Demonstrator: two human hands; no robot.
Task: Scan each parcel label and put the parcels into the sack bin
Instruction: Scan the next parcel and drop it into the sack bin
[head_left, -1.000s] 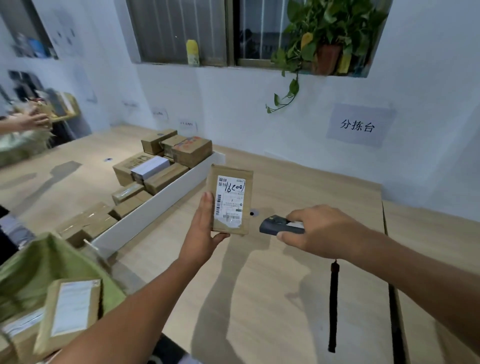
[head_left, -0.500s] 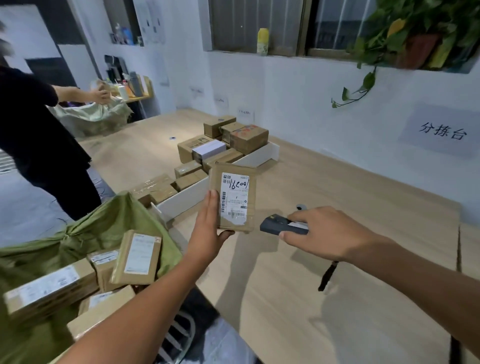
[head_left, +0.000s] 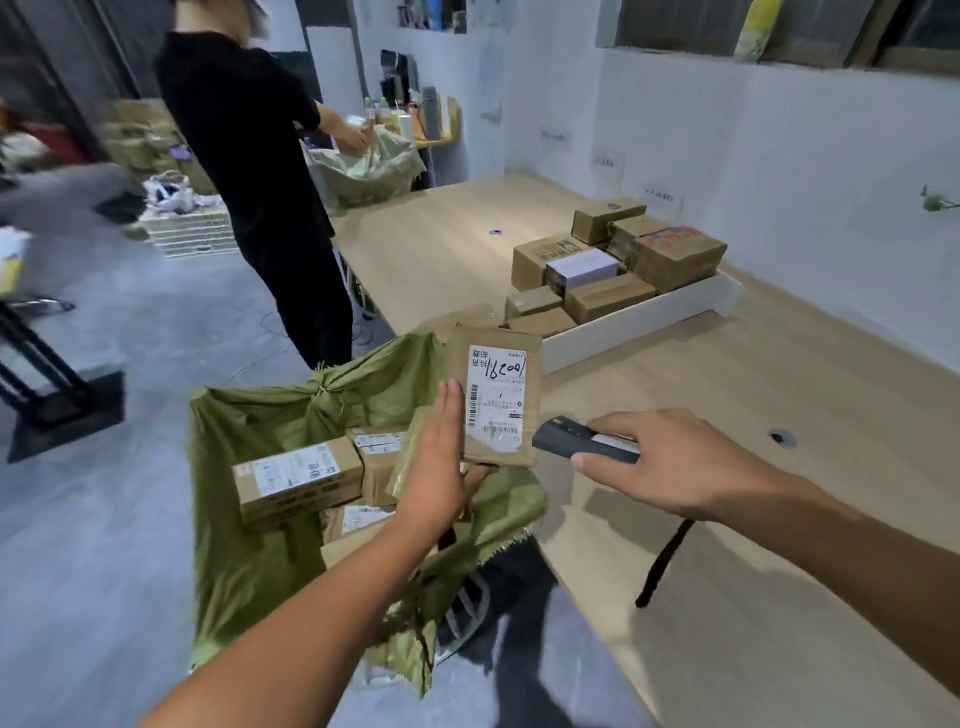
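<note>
Holding parcel (head_left: 496, 402) in left hand (head_left: 436, 478) | right hand (head_left: 670, 462) grips scanner (head_left: 571, 447) just beside parcel

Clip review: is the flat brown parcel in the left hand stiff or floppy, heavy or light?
Probably stiff: the parcel stands flat and upright, unbent. Likely light: the left hand holds it by one side alone.

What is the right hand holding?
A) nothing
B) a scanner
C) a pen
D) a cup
B: the right hand grips a dark scanner, its tip close beside the parcel.
</note>
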